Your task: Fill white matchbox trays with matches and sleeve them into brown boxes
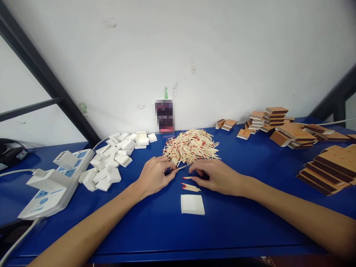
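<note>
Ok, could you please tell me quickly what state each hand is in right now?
Left hand: closed, pinching a single match beside the pile.
Right hand: fingertips by a loose match; whether it grips cannot be told.

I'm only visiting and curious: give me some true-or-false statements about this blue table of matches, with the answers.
1. A big heap of red-tipped wooden matches lies on the blue table beyond both hands. True.
2. The small white cardboard tray nearest the camera is packed with matches. False: no matches show in it; a few loose matches lie just beyond it.
3. The left hand pinches a single match at its fingertips. True.
4. The brown cardboard sleeves are stacked on the left. False: they are on the right; white trays are piled on the left.
5. The right hand is lifted high above the table. False: it rests low by the loose matches.
</note>
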### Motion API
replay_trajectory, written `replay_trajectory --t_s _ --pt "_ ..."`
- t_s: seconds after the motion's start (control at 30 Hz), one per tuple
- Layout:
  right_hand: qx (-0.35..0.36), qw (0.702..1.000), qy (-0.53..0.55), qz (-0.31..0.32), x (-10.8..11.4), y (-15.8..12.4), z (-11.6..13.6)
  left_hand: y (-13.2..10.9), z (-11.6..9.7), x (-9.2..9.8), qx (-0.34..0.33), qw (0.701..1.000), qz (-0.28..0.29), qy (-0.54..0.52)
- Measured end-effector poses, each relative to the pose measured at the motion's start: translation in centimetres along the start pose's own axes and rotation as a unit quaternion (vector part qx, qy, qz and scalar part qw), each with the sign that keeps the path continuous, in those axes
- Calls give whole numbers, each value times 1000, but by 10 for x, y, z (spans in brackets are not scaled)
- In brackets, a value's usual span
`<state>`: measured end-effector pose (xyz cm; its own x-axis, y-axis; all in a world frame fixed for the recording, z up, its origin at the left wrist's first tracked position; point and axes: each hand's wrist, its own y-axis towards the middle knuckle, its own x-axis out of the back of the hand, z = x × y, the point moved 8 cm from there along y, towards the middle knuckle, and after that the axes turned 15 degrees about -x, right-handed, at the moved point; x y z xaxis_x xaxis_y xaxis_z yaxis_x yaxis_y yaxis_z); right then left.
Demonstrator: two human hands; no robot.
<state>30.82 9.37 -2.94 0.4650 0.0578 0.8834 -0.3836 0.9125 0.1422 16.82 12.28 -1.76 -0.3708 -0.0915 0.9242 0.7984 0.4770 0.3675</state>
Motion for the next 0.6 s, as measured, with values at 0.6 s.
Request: replay_trajectory --t_s 0.6 --pt "5 1000 20 -12 3 2 1 -1 -5 -4 -48 997 49 43"
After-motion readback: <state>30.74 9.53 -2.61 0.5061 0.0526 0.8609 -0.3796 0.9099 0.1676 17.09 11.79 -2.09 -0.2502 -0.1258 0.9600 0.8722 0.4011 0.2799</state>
